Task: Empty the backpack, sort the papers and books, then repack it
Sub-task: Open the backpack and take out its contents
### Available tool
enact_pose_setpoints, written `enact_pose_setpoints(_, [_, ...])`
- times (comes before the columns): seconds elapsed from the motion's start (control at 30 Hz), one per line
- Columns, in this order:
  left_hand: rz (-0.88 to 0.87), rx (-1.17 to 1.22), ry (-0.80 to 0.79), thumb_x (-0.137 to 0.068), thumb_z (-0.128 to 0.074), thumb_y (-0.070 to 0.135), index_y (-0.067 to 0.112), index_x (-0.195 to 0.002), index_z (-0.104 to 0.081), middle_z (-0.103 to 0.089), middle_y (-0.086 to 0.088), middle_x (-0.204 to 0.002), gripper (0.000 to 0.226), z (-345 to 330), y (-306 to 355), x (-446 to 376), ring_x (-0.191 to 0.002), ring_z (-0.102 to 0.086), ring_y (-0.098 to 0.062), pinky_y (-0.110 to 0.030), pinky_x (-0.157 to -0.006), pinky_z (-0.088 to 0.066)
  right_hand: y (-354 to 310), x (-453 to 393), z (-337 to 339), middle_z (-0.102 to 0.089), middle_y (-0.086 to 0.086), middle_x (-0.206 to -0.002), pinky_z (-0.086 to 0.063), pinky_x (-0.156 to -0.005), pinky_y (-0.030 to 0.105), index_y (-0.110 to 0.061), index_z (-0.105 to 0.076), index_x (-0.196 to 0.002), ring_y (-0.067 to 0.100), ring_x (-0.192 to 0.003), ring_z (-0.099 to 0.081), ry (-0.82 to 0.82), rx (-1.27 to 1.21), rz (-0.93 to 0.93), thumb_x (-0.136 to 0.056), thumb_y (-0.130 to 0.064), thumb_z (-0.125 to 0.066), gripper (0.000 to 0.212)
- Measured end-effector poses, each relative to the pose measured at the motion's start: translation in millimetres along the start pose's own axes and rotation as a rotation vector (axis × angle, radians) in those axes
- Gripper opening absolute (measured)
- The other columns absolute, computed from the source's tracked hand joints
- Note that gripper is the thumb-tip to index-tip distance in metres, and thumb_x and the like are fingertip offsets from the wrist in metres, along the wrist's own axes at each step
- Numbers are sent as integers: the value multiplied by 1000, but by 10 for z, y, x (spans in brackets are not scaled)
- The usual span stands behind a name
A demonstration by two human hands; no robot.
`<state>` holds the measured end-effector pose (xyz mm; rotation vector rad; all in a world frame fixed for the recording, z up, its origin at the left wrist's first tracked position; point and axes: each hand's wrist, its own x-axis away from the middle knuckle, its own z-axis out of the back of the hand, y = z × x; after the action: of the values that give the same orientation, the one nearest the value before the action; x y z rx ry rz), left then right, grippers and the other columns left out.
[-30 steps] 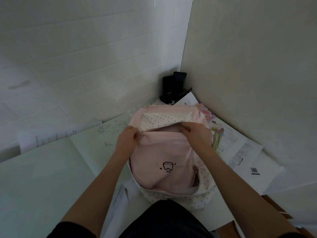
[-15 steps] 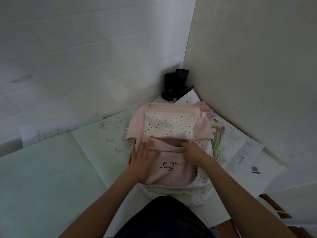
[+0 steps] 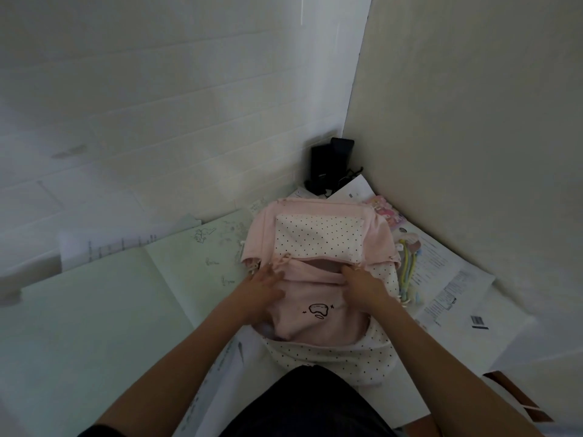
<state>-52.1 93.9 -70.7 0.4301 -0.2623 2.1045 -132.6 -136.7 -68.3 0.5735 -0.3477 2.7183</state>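
Observation:
A pink backpack (image 3: 318, 323) with white dotted panels lies flat on the table in front of me, its front pocket gaping open across the middle. My left hand (image 3: 263, 287) rests flat on the pink pocket front, fingers spread, by the left zipper end. My right hand (image 3: 362, 283) lies at the pocket's right end with its fingertips at the opening edge; what they hold is hidden. Printed papers (image 3: 441, 279) lie right of the bag, and large sheets (image 3: 195, 263) spread out to its left.
A black box-like device (image 3: 328, 167) with cables stands in the far corner. A pink illustrated booklet (image 3: 385, 209) and a pastel item (image 3: 408, 269) lie beside the bag's right side. Walls close in behind and to the right. A brown object (image 3: 517, 395) sits beyond the table's right edge.
Both hands came down from the bag's top flap to the front pocket. The dotted flap now lies flat, and my left hand has opened out flat on the pocket.

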Motion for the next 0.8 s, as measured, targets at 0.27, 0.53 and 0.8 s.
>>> enact_pose_setpoints(0.27, [257, 549, 476, -95, -31, 16, 7, -113, -49, -59, -14, -97, 27, 103, 155, -50, -89, -57, -30, -38, -74, -44, 35, 40, 46, -57, 8, -122, -46, -96, 41, -15, -53, -126, 27, -110, -56, 212, -378, -66, -92, -42, -47, 44])
enact_pose_setpoints(0.53, [390, 1108, 204, -58, -53, 26, 24, -63, -66, -63, 1, -74, 14, 294, -116, -65, -77, -57, -17, -22, -65, -41, 127, 36, 79, -59, -3, -75, -49, -81, 39, -23, -55, -75, 24, -81, -59, 304, -580, -160, -95, -44, -44, 31])
enact_pose_setpoints(0.8, [810, 1345, 185, -57, -81, 55, 0, -143, -9, -30, -20, -145, 125, 129, -85, -126, -130, -39, -36, -43, -105, -39, 185, 39, 43, -23, 22, -145, -30, -108, 54, -20, -16, -141, 42, -134, -26, 314, -739, -369, -68, -51, -70, 96])
